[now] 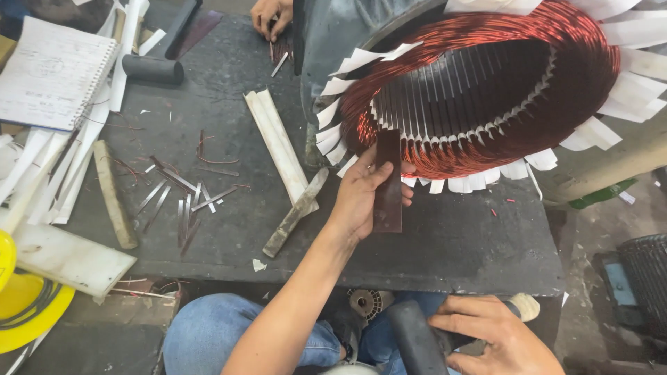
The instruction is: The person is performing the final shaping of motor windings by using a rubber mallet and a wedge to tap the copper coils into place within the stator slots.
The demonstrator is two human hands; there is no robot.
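Observation:
My left hand grips a flat dark brown strip and holds its top end against the copper winding of a large motor stator lying on its side on the dark workbench. White paper slot insulators stick out all around the coil. Low in the view, my right hand is closed around the black head and pale handle of a mallet near my lap.
Another person's hand rests at the bench's far edge. A metal bar, white insulation strips, several thin metal slivers, a wooden stick, a spiral notebook and a yellow reel lie to the left.

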